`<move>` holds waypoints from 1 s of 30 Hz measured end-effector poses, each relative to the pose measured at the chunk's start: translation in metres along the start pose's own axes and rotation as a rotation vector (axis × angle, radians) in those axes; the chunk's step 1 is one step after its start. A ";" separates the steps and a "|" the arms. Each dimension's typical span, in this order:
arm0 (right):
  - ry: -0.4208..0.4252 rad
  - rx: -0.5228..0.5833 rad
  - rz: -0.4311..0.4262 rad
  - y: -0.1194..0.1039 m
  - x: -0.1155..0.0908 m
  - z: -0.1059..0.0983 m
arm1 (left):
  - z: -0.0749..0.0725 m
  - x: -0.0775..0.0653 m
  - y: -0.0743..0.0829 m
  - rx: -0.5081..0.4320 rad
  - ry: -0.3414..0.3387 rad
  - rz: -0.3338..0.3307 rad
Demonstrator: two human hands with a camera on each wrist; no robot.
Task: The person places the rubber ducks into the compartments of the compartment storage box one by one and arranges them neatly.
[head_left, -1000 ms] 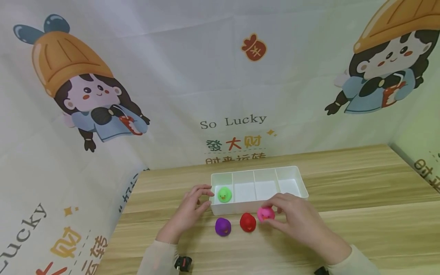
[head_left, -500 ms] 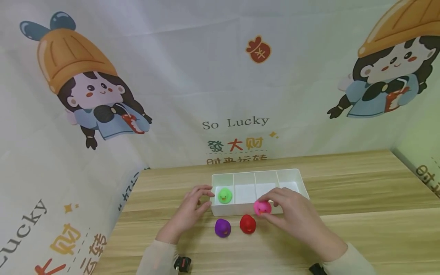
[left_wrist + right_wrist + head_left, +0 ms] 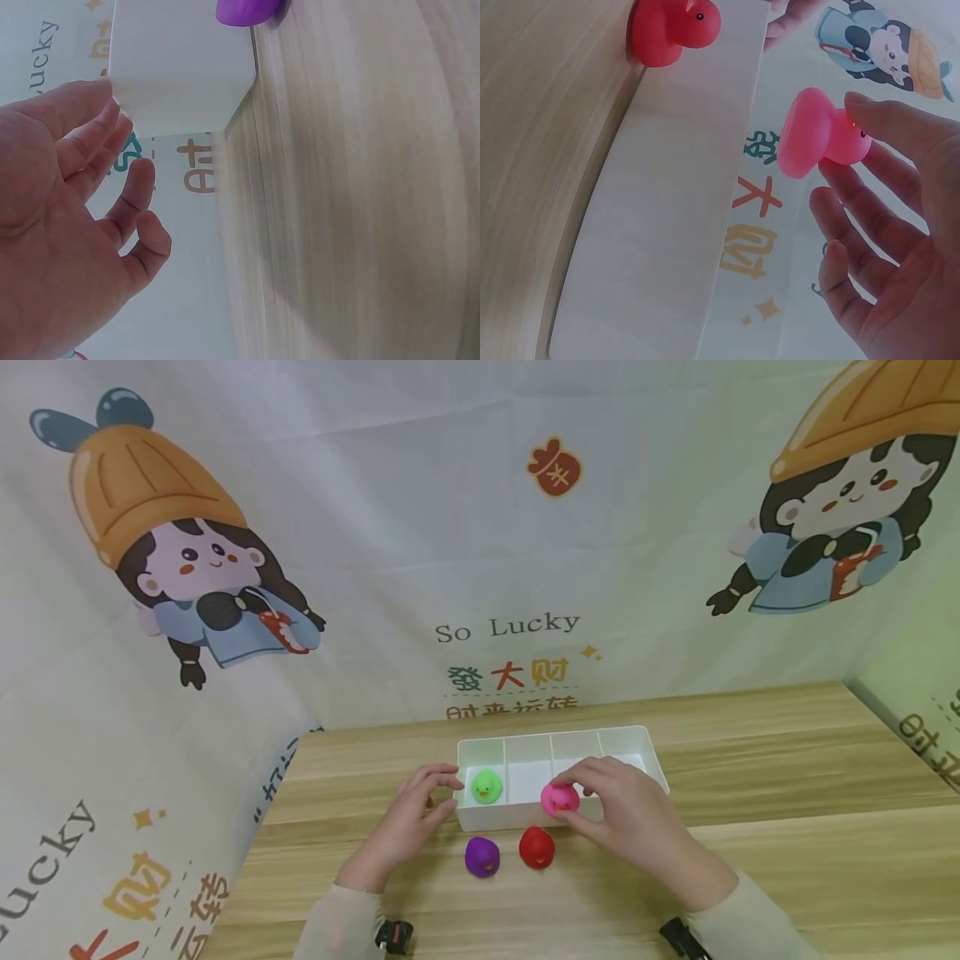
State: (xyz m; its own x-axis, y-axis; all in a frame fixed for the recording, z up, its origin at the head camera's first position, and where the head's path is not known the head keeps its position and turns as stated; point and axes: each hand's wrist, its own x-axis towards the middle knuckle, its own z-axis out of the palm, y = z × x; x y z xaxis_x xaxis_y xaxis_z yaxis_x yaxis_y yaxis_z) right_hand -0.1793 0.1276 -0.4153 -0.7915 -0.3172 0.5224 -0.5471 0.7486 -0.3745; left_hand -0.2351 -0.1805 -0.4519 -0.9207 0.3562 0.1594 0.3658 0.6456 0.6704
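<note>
My right hand (image 3: 626,797) pinches a pink rubber duck (image 3: 817,135) between thumb and fingers; in the right wrist view it is raised above the rim of the white divided box (image 3: 495,817). Fingertips of my left hand (image 3: 408,814) lie right at the box's left end, with the fingers loosely bent, and the left wrist view shows them along its upper edge (image 3: 172,82). Inside the leftmost compartment sits a green rubber duck (image 3: 487,787). On the table in front of the box stand a purple duck (image 3: 482,857) and a red duck (image 3: 537,848).
The box rests on a wood-grain table (image 3: 787,760). Behind and to the left hangs a white printed cloth (image 3: 390,527) with cartoon figures and lettering. A dark wrist device (image 3: 394,936) shows at the left sleeve.
My right hand has lifted the pink duck from beside the red one and carried it up and left, over the box's front wall. The left hand has stayed at the box's end.
</note>
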 end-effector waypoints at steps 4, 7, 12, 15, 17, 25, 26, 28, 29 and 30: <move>0.018 0.005 -0.003 0.001 0.003 0.002 | -0.001 0.001 0.000 0.000 0.001 -0.006; 0.026 0.005 0.001 0.001 0.005 0.003 | -0.002 0.000 0.001 0.003 0.002 -0.001; 0.021 0.006 0.007 0.000 0.010 0.006 | -0.003 0.000 0.002 0.000 -0.004 -0.010; 0.017 0.015 -0.001 0.000 0.012 0.007 | -0.003 0.000 0.003 -0.001 0.001 -0.010; 0.014 0.020 -0.002 -0.001 0.013 0.009 | -0.003 0.000 0.003 0.000 0.002 -0.011; -0.011 0.025 0.017 0.000 0.014 0.016 | -0.002 -0.001 0.004 -0.004 0.000 -0.015; -0.014 0.023 0.016 0.000 0.014 0.017 | -0.002 -0.001 0.004 -0.005 0.000 -0.014; -0.019 0.019 0.014 0.000 0.015 0.018 | -0.002 -0.001 0.005 -0.005 0.001 -0.014; -0.023 0.019 0.016 -0.001 0.015 0.018 | -0.002 -0.001 0.005 -0.005 0.002 -0.014; -0.027 0.018 0.018 -0.001 0.016 0.019 | -0.002 -0.001 0.005 -0.006 0.002 -0.015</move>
State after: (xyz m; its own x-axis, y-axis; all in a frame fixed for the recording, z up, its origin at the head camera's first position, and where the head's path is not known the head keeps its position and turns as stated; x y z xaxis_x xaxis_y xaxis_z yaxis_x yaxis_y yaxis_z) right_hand -0.1963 0.1109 -0.4212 -0.8085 -0.3192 0.4944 -0.5370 0.7439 -0.3978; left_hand -0.2330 -0.1791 -0.4472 -0.9264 0.3450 0.1509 0.3511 0.6465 0.6773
